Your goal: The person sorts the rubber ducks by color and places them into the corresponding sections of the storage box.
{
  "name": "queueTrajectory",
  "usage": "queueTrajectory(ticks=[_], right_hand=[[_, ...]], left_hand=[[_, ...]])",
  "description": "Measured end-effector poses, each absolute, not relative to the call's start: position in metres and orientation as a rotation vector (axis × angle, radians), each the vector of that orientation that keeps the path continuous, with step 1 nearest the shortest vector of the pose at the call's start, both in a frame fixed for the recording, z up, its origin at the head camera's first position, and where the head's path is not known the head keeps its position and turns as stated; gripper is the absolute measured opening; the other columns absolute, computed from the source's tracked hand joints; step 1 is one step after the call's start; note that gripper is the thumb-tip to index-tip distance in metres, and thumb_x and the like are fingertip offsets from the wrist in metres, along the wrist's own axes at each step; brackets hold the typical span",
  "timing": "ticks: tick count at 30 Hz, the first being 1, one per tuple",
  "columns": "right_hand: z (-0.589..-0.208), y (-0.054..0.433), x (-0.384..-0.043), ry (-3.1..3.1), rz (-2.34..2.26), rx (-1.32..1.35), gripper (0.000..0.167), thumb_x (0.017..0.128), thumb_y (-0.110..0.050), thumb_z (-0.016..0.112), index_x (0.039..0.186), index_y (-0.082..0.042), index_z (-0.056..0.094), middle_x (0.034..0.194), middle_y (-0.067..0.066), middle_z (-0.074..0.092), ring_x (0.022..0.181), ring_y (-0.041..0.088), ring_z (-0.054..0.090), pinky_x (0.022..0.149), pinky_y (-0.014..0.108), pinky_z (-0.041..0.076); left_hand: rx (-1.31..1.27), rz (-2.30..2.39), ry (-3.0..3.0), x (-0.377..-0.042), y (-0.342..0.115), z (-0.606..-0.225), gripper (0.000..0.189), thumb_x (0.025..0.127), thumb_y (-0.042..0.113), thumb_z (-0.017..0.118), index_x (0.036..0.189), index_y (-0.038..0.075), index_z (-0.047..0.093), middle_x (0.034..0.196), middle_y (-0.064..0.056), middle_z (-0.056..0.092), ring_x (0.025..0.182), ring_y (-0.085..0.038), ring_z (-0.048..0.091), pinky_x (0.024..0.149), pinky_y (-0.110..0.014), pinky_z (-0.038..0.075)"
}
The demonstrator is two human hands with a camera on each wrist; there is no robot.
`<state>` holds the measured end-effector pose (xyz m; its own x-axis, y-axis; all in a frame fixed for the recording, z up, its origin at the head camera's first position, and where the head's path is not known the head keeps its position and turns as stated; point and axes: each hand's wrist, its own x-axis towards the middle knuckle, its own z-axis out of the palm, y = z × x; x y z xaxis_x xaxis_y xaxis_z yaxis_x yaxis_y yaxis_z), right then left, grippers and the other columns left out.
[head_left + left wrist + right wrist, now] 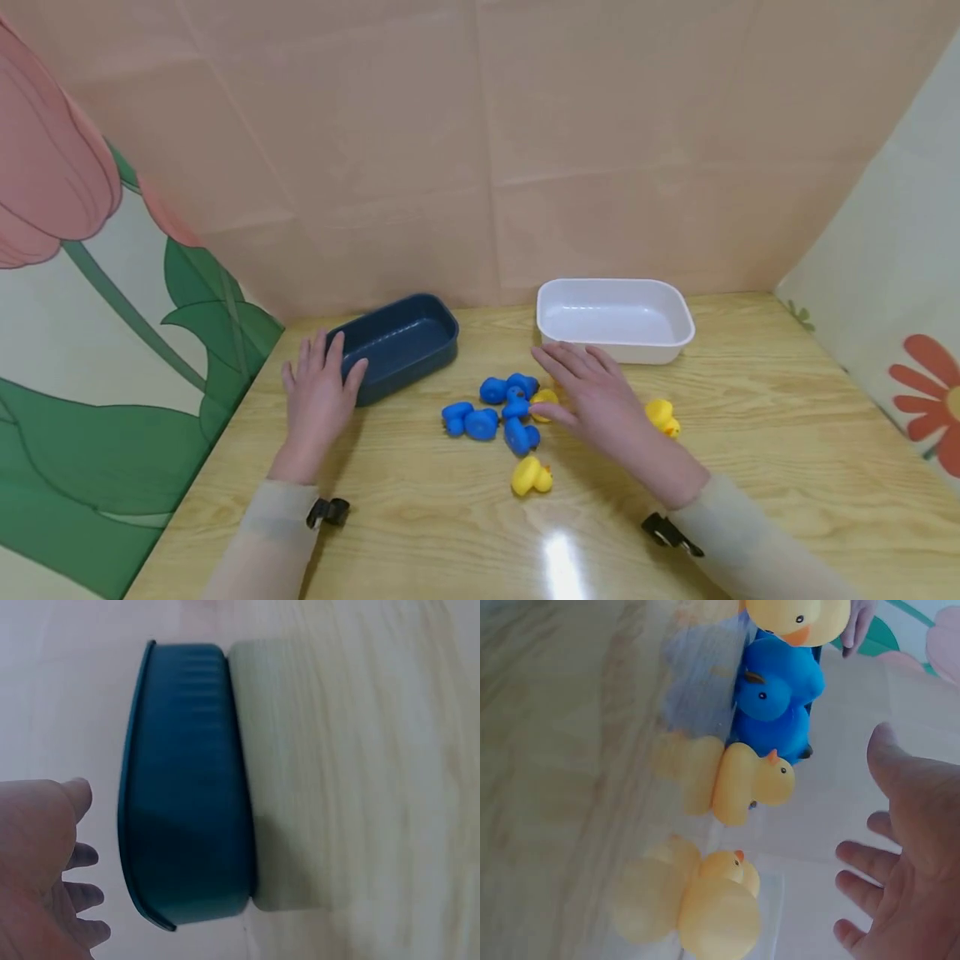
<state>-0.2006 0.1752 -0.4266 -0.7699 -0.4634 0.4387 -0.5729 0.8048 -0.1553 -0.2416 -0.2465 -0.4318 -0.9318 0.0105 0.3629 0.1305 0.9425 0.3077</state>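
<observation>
My left hand (318, 400) hovers at the near left end of a dark blue tray (408, 375), fingers spread and holding nothing. In the left wrist view a gap shows between that hand (37, 855) and the tray wall (187, 780). My right hand (596, 408), fingers extended, is above the table in front of a white tray (615, 321). Beside it lies a cluster of several blue toy ducks (482, 425), with a yellow duck (546, 407) partly hidden by the thumb. Another yellow duck (527, 477) lies nearer, and one (661, 414) sits right of the hand.
The light wooden table (420, 533) meets a pinkish covered wall (375, 167) just behind both trays. A flower-patterned panel (97, 433) borders the left side, and another panel (900, 292) stands at the right.
</observation>
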Motion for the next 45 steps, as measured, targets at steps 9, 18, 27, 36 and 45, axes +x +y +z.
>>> queueTrajectory(ticks=[9,18,27,36,45], right_hand=[[-0.430,0.167,-0.209,-2.674,0.661,0.799,0.078,0.102,-0.042,0.080,0.166,-0.009,0.050,0.164,0.016,0.054,0.152,0.042,0.048,0.124,0.065,0.036],[-0.436,0.168,-0.220,-2.782,0.922,0.774,0.071,0.108,-0.038,0.072,0.167,-0.007,0.048,0.166,0.016,0.052,0.149,0.042,0.052,0.118,0.063,0.045],[-0.440,0.168,-0.227,-2.851,1.039,0.769,0.066,0.111,-0.038,0.068,0.166,-0.007,0.049,0.166,0.017,0.052,0.150,0.043,0.051,0.120,0.064,0.043],[-0.446,0.166,-0.231,-2.845,0.979,0.856,0.059,0.113,-0.031,0.067,0.161,0.000,0.054,0.157,0.019,0.061,0.144,0.042,0.058,0.118,0.062,0.046],[-0.448,0.164,-0.237,-2.840,0.919,0.896,0.056,0.113,-0.026,0.066,0.160,0.002,0.055,0.156,0.019,0.062,0.142,0.042,0.059,0.117,0.061,0.047]], left_hand=[[-0.032,-0.586,-2.770,-0.249,-0.261,-0.437,0.071,0.118,0.048,0.049,0.172,0.003,0.035,0.178,-0.030,0.021,0.165,-0.054,0.009,0.121,-0.085,0.009],[0.000,-0.856,-2.878,-0.259,-0.271,-0.445,0.081,0.119,0.054,0.040,0.175,-0.001,0.020,0.179,-0.035,0.004,0.164,-0.057,0.005,0.127,-0.076,0.013],[-0.075,-1.103,-2.880,-0.267,-0.270,-0.450,0.086,0.118,0.057,0.039,0.177,0.004,0.006,0.181,-0.028,-0.010,0.166,-0.050,-0.002,0.131,-0.069,0.011],[-0.133,-1.130,-2.871,-0.281,-0.264,-0.457,0.084,0.119,0.055,0.040,0.178,0.006,0.004,0.182,-0.024,-0.009,0.168,-0.044,-0.003,0.132,-0.065,0.010],[-0.225,-1.219,-2.846,-0.300,-0.251,-0.458,0.083,0.119,0.054,0.041,0.179,0.013,0.001,0.183,-0.020,-0.009,0.169,-0.041,-0.004,0.133,-0.065,0.009]])
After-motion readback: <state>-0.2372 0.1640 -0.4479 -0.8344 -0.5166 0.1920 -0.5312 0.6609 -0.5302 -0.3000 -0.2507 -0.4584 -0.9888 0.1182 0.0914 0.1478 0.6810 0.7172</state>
